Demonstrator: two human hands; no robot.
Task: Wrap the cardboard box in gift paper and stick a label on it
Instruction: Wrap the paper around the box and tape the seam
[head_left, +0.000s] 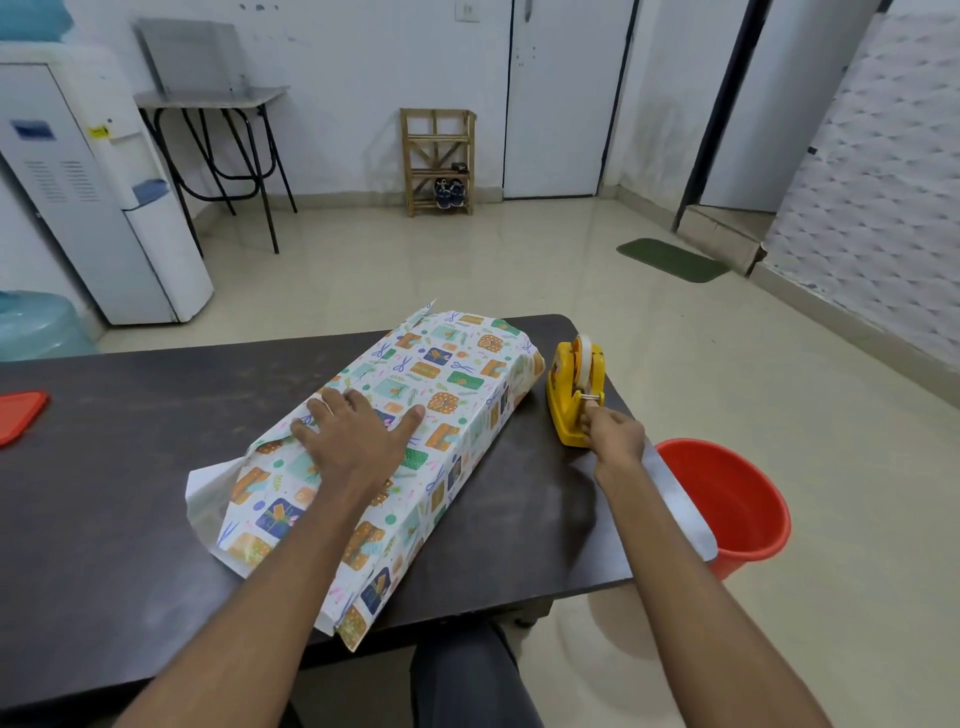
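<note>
Table (130, 467): the paper-covered cardboard box (447, 384) lies centred, long axis 7 to 1 o'clock. Left hand (353, 436), fingers flat, presses its top. Tape dispenser (571, 395) stands at the box's 3 o'clock; right hand (613, 434) pinches at its cutter.

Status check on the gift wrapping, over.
Left hand flat on wrapped box, pressing down. Right hand pinches tape at yellow dispenser. Near end unfolded, no label seen.

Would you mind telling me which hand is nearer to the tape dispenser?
The right hand: its fingers pinch at the near end of the dispenser. The left hand lies flat on the wrapped box, off to the dispenser's left.
</note>
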